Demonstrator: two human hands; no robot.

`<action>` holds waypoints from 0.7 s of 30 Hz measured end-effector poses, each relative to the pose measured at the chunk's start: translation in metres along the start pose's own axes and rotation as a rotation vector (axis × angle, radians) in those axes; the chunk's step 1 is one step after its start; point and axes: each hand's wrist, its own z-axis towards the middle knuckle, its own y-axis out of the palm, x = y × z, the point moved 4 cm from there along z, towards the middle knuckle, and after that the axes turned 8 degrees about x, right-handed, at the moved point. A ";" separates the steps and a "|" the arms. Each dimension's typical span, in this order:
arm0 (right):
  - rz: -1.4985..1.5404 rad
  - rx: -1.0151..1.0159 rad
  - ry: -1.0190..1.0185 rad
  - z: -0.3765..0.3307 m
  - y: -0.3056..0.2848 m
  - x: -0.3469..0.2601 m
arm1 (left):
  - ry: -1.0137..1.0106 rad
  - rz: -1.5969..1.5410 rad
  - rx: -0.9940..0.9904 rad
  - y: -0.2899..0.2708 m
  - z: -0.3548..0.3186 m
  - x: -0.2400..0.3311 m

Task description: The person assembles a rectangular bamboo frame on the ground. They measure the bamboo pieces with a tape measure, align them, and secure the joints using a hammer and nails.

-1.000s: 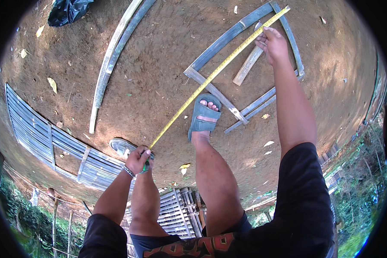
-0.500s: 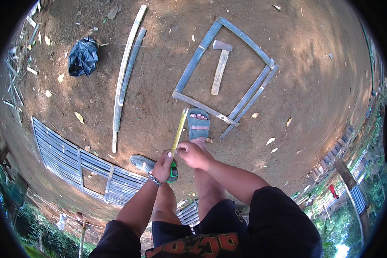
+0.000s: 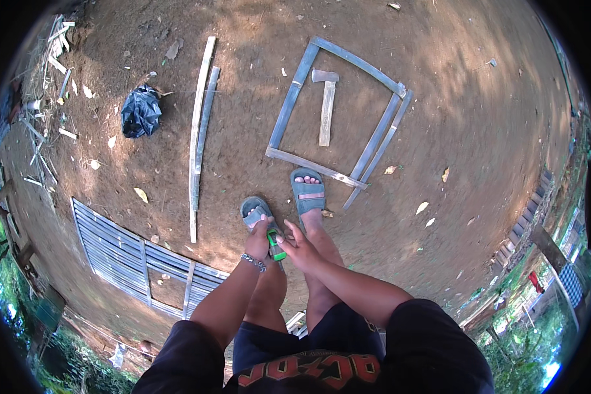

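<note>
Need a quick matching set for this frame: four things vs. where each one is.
Things:
1. tape measure
2. black bag
3. wooden frame
4. slatted panel

Places:
A. on the dirt at far left, by scattered scraps
B. just beyond the sandalled feet
C. between the left hand and right hand
D. flat on the ground, lower left

Pairs: 1-C, 2-A, 3-B, 4-D
</note>
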 end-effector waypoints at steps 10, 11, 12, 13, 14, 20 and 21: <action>-0.055 -0.075 0.144 -0.018 0.045 0.020 | -0.299 -0.420 -0.079 -0.010 -0.051 0.008; -0.154 -0.087 0.079 -0.018 0.053 0.021 | -0.305 -0.429 -0.144 -0.018 -0.054 0.005; -0.238 -0.072 -0.020 -0.018 0.058 0.021 | -0.294 -0.345 -0.167 -0.027 -0.058 0.000; -0.325 -0.048 -0.117 -0.021 0.065 0.013 | -0.283 -0.261 -0.189 -0.034 -0.062 -0.001; -0.415 -0.044 -0.198 -0.024 0.069 0.014 | -0.272 -0.177 -0.210 -0.041 -0.066 -0.002; -0.583 -0.108 -0.304 -0.017 0.081 0.031 | -0.311 -0.015 -0.333 -0.067 -0.063 -0.002; -0.676 -0.129 -0.213 -0.019 0.082 0.000 | -0.336 0.015 -0.293 -0.074 -0.055 -0.007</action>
